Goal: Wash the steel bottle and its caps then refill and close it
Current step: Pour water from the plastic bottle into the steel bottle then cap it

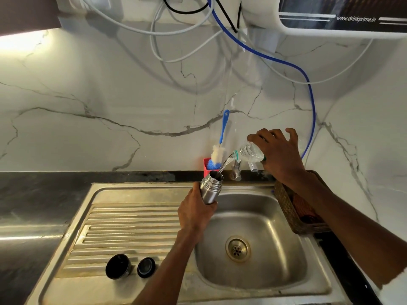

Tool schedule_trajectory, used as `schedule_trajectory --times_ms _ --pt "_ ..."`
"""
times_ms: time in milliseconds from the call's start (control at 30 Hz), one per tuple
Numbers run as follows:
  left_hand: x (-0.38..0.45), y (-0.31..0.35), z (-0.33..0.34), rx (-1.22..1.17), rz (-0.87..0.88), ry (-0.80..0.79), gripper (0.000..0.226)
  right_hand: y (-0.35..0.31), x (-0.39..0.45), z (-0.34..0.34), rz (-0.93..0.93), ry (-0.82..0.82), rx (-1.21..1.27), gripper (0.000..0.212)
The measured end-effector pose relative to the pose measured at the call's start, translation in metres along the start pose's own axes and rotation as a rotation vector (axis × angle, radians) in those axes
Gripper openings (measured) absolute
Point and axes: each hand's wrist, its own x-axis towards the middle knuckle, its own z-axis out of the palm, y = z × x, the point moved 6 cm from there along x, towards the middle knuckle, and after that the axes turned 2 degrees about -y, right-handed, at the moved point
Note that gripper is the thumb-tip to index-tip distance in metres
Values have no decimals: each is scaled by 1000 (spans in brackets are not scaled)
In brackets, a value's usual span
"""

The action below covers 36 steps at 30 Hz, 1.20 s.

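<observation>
While the left hand (pixel 195 213) gripped the steel bottle (pixel 210 187) around its lower body, the bottle stood tilted over the back edge of the sink (pixel 253 276), its open mouth turned up and to the right. The right hand (pixel 278 154) held a clear plastic bottle (pixel 250 153) tipped with its neck down to the left, fingers curled over its body, and a stream of water (pixel 226 164) ran from its mouth into the steel bottle's opening. The two caps were off the bottle: the larger black cap (pixel 118 266) and the smaller black cap (pixel 146 267) sat side by side, just apart, near the front of the ribbed drainboard (pixel 132 225) to the left of the basin. Behind the steel bottle a red holder (pixel 206 167) stood against the marble wall (pixel 110 95) with a blue-handled bottle brush (pixel 220 148) leaning in it. A tap (pixel 236 170) rose just beside the pouring stream. A woven basket (pixel 286 208) rested on the surface to the right of the sink, partly under the right forearm. White and blue hoses (pixel 308 84) hung down the wall from a water purifier (pixel 343 16) at the upper right.
</observation>
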Motion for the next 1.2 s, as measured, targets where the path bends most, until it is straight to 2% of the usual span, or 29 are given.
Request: schedule_trajectory --times_ms 833,1200 --pt "-6 -3 -9 -32 -17 13 64 -12 6 -3 -26 -30 -41 88" --pt "-9 -2 -14 -48 -21 14 62 -22 9 -13 -83 28 -99 81"
